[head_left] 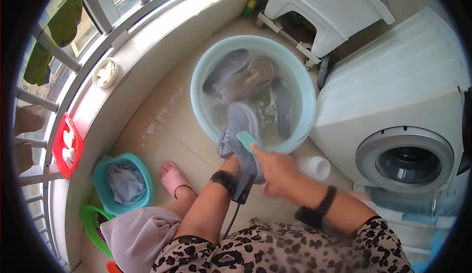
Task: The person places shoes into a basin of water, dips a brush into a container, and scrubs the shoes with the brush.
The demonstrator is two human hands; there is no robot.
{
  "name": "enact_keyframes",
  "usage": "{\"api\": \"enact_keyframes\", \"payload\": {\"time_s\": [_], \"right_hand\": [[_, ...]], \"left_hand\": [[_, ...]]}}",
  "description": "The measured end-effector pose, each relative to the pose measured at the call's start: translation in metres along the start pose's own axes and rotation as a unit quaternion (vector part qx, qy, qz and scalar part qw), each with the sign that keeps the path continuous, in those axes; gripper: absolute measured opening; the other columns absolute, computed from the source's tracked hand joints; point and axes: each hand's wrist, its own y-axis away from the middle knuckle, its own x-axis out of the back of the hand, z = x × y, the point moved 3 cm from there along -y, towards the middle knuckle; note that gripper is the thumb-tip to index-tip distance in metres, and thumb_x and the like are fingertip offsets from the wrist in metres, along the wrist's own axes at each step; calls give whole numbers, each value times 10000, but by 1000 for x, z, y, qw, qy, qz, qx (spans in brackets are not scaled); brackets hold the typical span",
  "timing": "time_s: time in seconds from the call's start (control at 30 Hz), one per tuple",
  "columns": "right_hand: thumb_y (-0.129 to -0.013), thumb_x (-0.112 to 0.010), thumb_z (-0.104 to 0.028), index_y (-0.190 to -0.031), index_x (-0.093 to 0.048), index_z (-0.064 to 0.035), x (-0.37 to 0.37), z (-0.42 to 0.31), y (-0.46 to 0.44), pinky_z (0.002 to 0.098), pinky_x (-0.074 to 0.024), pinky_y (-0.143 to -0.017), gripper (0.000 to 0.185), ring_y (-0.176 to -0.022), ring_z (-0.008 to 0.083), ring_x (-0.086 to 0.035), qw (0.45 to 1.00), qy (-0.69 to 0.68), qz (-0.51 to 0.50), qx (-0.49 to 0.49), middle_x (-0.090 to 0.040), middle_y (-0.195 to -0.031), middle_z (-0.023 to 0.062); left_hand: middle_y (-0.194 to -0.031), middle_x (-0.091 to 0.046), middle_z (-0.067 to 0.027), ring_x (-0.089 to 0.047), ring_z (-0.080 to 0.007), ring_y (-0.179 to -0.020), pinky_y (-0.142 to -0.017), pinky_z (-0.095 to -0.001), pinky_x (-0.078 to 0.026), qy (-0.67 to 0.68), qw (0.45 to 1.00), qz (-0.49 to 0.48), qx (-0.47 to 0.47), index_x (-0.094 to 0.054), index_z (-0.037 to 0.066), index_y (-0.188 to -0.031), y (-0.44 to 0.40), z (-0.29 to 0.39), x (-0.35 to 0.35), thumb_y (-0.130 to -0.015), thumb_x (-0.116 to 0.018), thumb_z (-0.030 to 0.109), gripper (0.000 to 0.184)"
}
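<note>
A grey lace-up shoe point(239, 120) is held tilted over the near rim of a pale blue basin point(195, 101). My left hand point(230, 165) grips it, with most of the fingers hidden by the shoe. My right hand point(276, 169) is closed around a mint-green brush point(247, 139), which lies against the shoe's side. In the basin's cloudy, sudsy water rests another shoe point(255, 74) with its patterned sole upward. One grey insole point(227, 70) lies at the basin's left and a second insole point(281, 108) at its right.
A white jar point(314, 168) stands right of the basin, near a front-loading washing machine point(393, 96). To the left are a teal tub point(101, 177) with wet cloth, a green basket point(91, 226) and a ledge point(142, 42) with railings. My pink slipper point(173, 178) is on the tiles.
</note>
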Motion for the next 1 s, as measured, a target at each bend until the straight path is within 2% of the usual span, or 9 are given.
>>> {"api": "enact_keyframes", "payload": {"time_s": [0.1, 0.3, 0.37, 0.43, 0.5, 0.53, 0.73, 0.83, 1.0], "right_hand": [[-898, -500, -149, -1283, -488, -63, -15, 0, -34, 454, -467, -579, 395, -657, 364, -612, 1000, 4, -1, -26, -616, -712, 199], [-883, -505, -130, -1287, -476, -66, -22, -2, 32, 470, -465, -595, 410, -682, 370, -616, 997, -68, -2, 41, -630, -759, 195], [-803, -576, -118, -1230, -537, -49, -14, -21, -11, 392, -455, -597, 435, -703, 330, -631, 991, -96, -79, -48, -643, -769, 166], [-791, -579, -93, -1245, -526, -51, -13, -28, -24, 382, -461, -604, 459, -711, 324, -633, 991, -67, -109, -47, -648, -795, 161], [-847, -514, -54, -1331, -442, -72, -10, -20, -11, 439, -486, -617, 490, -705, 353, -622, 995, 24, -90, 44, -645, -837, 179], [-859, -511, -83, -1304, -468, -78, -6, -14, 6, 433, -481, -599, 446, -686, 345, -618, 993, -23, -29, 112, -638, -804, 168], [-738, -661, -187, -1325, -449, -63, -13, -10, -14, 413, -481, -644, 637, -706, 316, -598, 990, 84, -104, 48, -631, -832, 122], [-737, -670, -226, -1324, -450, -60, -14, -8, -33, 414, -478, -629, 648, -712, 319, -601, 987, 76, -115, 84, -622, -821, 128], [-826, -555, -177, -1300, -466, -67, -1, 13, 16, 429, -471, -615, 494, -731, 352, -593, 985, 75, -119, 96, -610, -811, 147]], "left_hand": [[-1019, -574, -72, -560, -201, -904, -760, -283, -483, 2, 1000, -10, 19, -509, 59, -1194, 8, -5, -2, -931, -511, 196, 297], [-1004, -576, -66, -564, -190, -887, -742, -273, -488, 17, 993, -44, 108, -514, 61, -1183, 38, -35, 6, -942, -501, 202, 280], [-999, -577, -64, -566, -186, -881, -736, -269, -490, 21, 991, -46, 123, -516, 61, -1179, 44, -40, 3, -946, -497, 204, 274], [-994, -578, -62, -567, -182, -875, -730, -266, -491, 23, 989, -45, 136, -517, 62, -1175, 47, -43, 4, -949, -494, 206, 269], [-989, -579, -60, -568, -178, -869, -724, -263, -493, 26, 989, -40, 143, -519, 62, -1171, 46, -47, 8, -953, -490, 208, 264], [-987, -579, -59, -569, -176, -866, -721, -261, -494, 27, 989, -37, 143, -520, 63, -1169, 47, -47, 10, -955, -488, 209, 262], [-972, -582, -53, -573, -165, -848, -703, -251, -499, 31, 988, -16, 153, -525, 64, -1157, 49, -51, 11, -966, -478, 215, 248], [-970, -582, -52, -574, -162, -845, -700, -249, -500, 35, 987, -8, 157, -525, 65, -1156, 51, -55, 13, -967, -477, 216, 247], [-972, -583, -53, -575, -160, -846, -701, -249, -500, 47, 987, -6, 156, -524, 65, -1159, 54, -58, 13, -965, -480, 216, 249]]}}
